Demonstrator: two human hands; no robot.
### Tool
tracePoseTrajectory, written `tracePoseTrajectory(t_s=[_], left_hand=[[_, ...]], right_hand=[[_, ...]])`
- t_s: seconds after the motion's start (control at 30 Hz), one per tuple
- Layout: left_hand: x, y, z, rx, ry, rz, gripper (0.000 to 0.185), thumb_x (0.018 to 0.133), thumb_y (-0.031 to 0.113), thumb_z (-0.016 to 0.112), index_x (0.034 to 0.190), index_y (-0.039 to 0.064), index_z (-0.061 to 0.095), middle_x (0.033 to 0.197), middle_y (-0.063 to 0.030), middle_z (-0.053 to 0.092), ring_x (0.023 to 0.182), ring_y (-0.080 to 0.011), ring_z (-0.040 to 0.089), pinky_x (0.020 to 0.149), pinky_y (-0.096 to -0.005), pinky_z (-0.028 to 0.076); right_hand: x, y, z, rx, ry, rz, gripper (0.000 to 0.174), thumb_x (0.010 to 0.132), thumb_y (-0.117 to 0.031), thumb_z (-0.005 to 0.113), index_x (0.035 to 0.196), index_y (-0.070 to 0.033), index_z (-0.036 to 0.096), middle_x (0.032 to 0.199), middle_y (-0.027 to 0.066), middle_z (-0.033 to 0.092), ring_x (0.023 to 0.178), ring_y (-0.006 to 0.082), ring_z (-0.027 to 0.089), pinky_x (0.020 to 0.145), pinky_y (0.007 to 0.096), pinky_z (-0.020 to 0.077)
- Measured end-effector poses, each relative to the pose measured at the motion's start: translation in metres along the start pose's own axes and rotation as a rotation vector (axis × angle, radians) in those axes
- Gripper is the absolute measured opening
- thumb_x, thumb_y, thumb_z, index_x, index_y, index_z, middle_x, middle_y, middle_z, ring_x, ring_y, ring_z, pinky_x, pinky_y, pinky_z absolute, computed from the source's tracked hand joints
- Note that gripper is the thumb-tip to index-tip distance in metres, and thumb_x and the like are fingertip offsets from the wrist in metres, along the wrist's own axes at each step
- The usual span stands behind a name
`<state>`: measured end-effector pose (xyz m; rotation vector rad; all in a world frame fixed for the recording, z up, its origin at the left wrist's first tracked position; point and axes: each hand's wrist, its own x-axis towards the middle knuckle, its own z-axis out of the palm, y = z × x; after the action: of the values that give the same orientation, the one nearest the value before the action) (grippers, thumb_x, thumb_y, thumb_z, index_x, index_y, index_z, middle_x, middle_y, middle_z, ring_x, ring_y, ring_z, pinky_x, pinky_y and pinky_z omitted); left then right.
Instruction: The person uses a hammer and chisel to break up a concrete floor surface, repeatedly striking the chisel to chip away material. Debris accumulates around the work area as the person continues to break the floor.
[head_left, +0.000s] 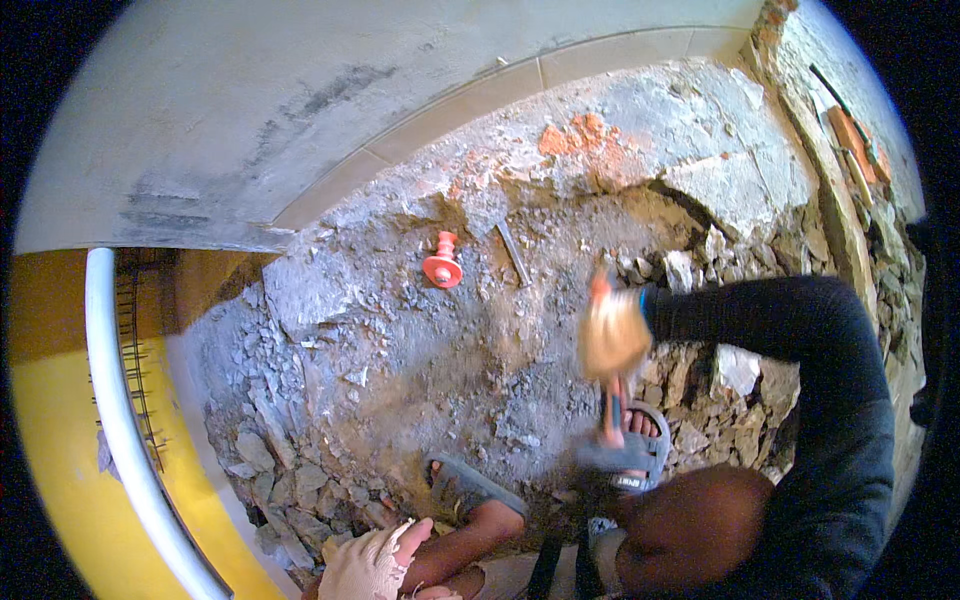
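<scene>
My right hand, blurred in a beige knit glove, grips the handle of a hammer. The blurred head hangs down in front of my right sandal. At the bottom edge my left hand, in a worn glove with bare fingertips, is beside my left leg, partly cut off. I see nothing between its thumb and fingers. In the dug-out soil ahead lies a chisel with an orange-red hand guard. A flat metal bar lies to its right, away from both hands.
Broken concrete and stones are heaped at left, with more rubble at right. A tiled skirting borders the wall beyond the pit. A white pipe stands at left. A long-handled tool lies by a brick at far right.
</scene>
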<state>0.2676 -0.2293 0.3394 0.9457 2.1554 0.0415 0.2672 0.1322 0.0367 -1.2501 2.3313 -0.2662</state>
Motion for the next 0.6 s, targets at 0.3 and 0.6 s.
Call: tracePoseTrajectory(t_s=[0.3, 0.6], left_hand=[[-0.005, 0.003, 0.003, 0.020, -0.028, -0.042, 0.086, 0.081, 0.040, 0.083, 0.151, 0.006, 0.047, 0.138, -0.0197, 0.061, 0.120, -0.0418, 0.061, 0.103, -0.0499, 0.049], [-0.008, 0.003, 0.003, -0.015, -0.047, -0.046, 0.084, 0.082, 0.041, 0.082, 0.151, 0.006, 0.048, 0.140, -0.0199, 0.061, 0.124, -0.0416, 0.059, 0.105, -0.0501, 0.047]], right_hand=[[0.000, 0.006, 0.063, -0.022, 0.254, 0.386, 0.014, 0.079, -0.027, 0.073, 0.074, -0.014, 0.072, 0.065, 0.0070, 0.070, 0.064, 0.0303, 0.072, 0.055, 0.0481, 0.0559], [-0.013, 0.065, -0.006, -0.109, 0.123, 0.806, 0.013, 0.075, -0.028, 0.079, 0.072, -0.016, 0.074, 0.068, 0.0074, 0.071, 0.069, 0.0315, 0.074, 0.060, 0.0473, 0.0568]])
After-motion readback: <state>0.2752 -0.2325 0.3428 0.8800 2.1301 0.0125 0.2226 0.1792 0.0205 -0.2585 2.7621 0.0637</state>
